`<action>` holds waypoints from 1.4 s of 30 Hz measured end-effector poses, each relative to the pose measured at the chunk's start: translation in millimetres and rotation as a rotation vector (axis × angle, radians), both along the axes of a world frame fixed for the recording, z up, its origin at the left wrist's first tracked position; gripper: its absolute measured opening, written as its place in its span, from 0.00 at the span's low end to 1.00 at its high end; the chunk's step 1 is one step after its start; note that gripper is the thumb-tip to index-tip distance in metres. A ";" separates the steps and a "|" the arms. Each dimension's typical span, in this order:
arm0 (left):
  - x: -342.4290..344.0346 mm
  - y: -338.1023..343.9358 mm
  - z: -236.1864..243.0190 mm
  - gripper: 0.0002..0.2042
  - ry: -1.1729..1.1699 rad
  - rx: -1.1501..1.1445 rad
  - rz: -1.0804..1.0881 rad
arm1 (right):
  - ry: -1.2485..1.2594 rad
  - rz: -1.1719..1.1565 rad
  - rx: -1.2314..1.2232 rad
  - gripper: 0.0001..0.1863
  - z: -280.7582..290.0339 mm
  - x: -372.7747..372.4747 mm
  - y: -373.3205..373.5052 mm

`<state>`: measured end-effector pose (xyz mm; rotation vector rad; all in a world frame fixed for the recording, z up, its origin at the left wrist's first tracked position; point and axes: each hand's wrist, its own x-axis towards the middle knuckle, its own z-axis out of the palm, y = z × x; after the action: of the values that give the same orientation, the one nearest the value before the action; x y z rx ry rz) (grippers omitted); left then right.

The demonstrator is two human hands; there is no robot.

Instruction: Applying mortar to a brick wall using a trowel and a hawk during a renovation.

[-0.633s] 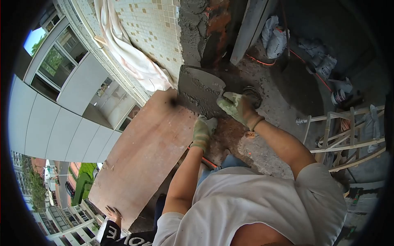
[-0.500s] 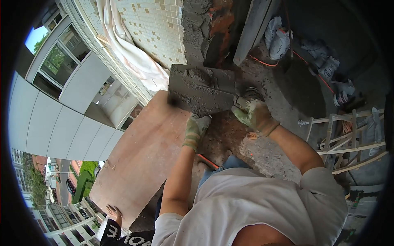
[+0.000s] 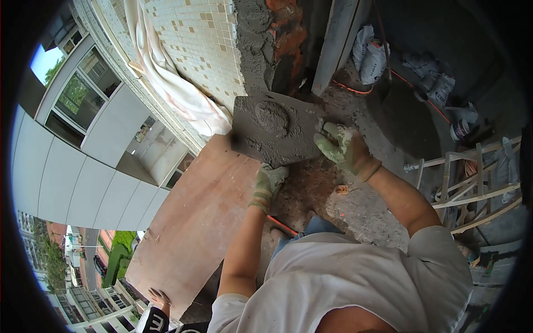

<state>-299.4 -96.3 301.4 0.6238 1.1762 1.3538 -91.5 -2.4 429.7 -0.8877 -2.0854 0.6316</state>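
Note:
My left hand (image 3: 270, 182), in a mortar-smeared glove, is closed at the near edge of a flat grey mortar board (image 3: 250, 145). A rounded mound of wet mortar (image 3: 272, 118) sits on the board, with thinner smears around it. At the board's right edge is my right hand (image 3: 345, 149), also gloved, its fingers curled round a trowel; its handle is mostly hidden by the fingers, and its blade hardly stands out from the grey board. Just beyond the board rises a wall corner with rough fresh mortar (image 3: 254, 50) beside bare red brick (image 3: 288, 41).
A brown plywood sheet (image 3: 194, 205) lies left, with another person's hand (image 3: 161, 298) on its lower end. White cloth (image 3: 161, 77) hangs along the tiled wall (image 3: 200, 39). Right are a wooden ladder-like frame (image 3: 474, 180), white sacks (image 3: 373, 61) and an orange cable (image 3: 355, 90).
The mortar on the board has gone from a spread-out heap to a rounded mound. The straight trowel edge across the board no longer shows. The view has shifted slightly.

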 end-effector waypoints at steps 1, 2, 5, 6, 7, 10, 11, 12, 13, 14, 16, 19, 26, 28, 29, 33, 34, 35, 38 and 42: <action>-9.6 -2.0 5.3 0.12 0.016 -0.047 -0.030 | -0.136 0.032 0.093 0.15 8.7 8.0 6.2; -12.8 -6.3 13.1 0.12 0.023 -0.047 -0.035 | -0.276 0.064 0.184 0.16 18.5 12.8 6.7; -20.3 -16.9 19.8 0.11 0.384 -0.051 -0.011 | -0.481 0.029 0.460 0.15 53.0 7.1 8.2; -22.3 -22.4 8.6 0.11 0.391 -0.040 -0.012 | -0.512 0.060 0.544 0.16 58.0 6.7 10.8; -24.3 -29.0 -3.3 0.12 0.585 -0.052 -0.029 | -0.504 0.059 0.553 0.16 58.9 2.9 14.1; -3.4 -53.6 11.2 0.15 0.715 -0.098 -0.080 | -0.196 0.185 0.735 0.12 48.1 -23.2 19.7; 1.8 -62.2 -18.9 0.16 0.531 -0.141 -0.096 | -0.136 0.125 0.574 0.11 49.1 -43.1 12.0; 4.2 -65.9 -48.0 0.16 0.344 -0.185 -0.105 | -0.077 0.078 0.407 0.10 47.9 -64.8 9.8; 11.0 -63.4 -46.8 0.16 0.352 -0.178 -0.104 | -0.070 0.075 0.415 0.10 38.1 -81.7 18.9; 17.1 -60.9 -38.7 0.14 0.306 -0.141 -0.087 | 0.221 0.134 0.219 0.09 23.1 -99.4 34.3; 21.9 -64.1 -20.6 0.13 0.255 -0.114 -0.068 | 0.505 0.198 0.008 0.09 13.2 -112.2 60.5; 14.1 -63.4 -5.0 0.12 -0.088 -0.031 0.102 | 0.348 0.058 -0.654 0.11 41.8 -111.6 77.6; -6.2 -46.0 -25.5 0.11 -0.001 -0.156 0.040 | 0.304 0.156 -0.424 0.14 93.1 -87.9 76.4; -3.1 -39.5 -24.9 0.10 0.011 -0.185 0.024 | 0.151 0.117 -0.397 0.16 104.0 -96.5 61.9; 0.2 -34.5 -26.5 0.09 0.036 -0.061 0.050 | -0.003 0.078 -0.416 0.18 106.2 -98.6 59.6; 14.0 -27.2 -22.9 0.06 0.135 0.189 0.055 | -0.162 -0.013 -0.403 0.20 125.4 -102.7 61.7; 15.8 -23.6 -19.0 0.06 0.131 0.197 0.053 | -0.145 -0.005 -0.404 0.20 134.3 -102.5 61.9; 19.2 -24.8 3.3 0.05 -0.042 0.014 0.013 | -0.140 0.005 -0.432 0.22 145.5 -99.4 63.2; 21.0 -20.2 22.3 0.05 -0.207 -0.179 -0.022 | -0.104 0.012 -0.382 0.24 163.8 -96.5 70.9; 20.5 -11.2 24.9 0.06 -0.174 -0.182 -0.060 | -0.096 0.019 -0.404 0.25 199.7 -99.3 84.0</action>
<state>-278.9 -107.5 326.3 0.3995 1.1162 1.2093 -190.9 81.5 629.4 -1.1402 -2.0877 1.0634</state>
